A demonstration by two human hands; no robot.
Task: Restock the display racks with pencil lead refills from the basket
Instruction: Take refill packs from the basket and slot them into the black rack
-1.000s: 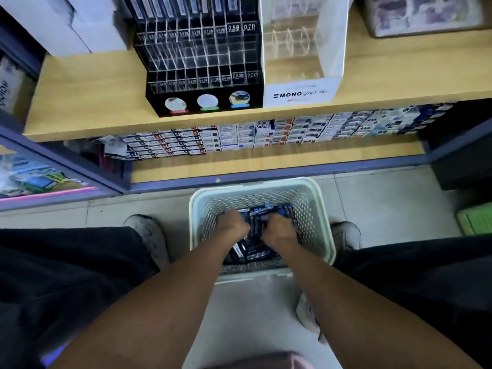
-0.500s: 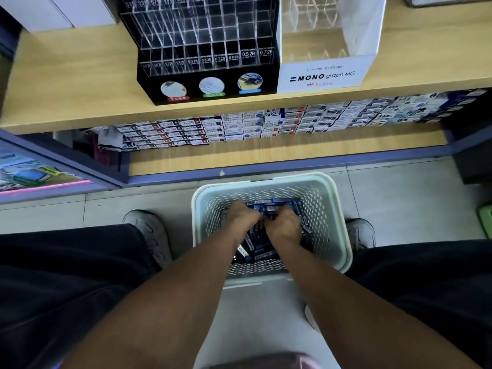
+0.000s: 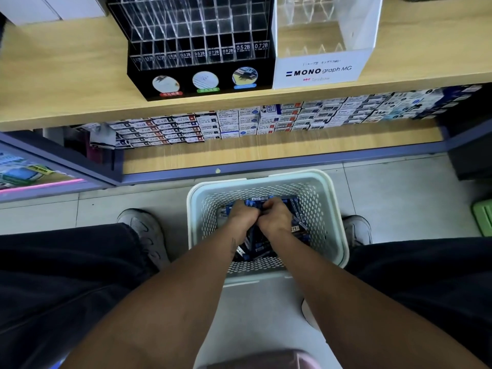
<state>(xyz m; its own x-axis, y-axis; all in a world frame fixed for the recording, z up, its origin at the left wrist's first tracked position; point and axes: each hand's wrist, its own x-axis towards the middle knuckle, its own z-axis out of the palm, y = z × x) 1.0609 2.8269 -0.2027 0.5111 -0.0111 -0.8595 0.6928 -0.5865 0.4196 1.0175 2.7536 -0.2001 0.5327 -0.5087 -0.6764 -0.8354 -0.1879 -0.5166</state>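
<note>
Both hands deep in the pale green basket [image 3: 330, 209] at lower centre of the frame — left hand [image 3: 243, 215] and right hand [image 3: 275, 218] side by side, each grip curled down into the heap of blue pencil lead refills [image 3: 259, 245]. Above, on the wooden shelf [image 3: 66, 83] — black display rack [image 3: 199, 49], slots labelled 0.5 2B and 0.7 2B, beside a white MONO graph MG stand [image 3: 322, 70].

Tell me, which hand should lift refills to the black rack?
Probably the left hand: the black rack sits up on its side. The right hand is equally deep among the basket's refills.
</note>
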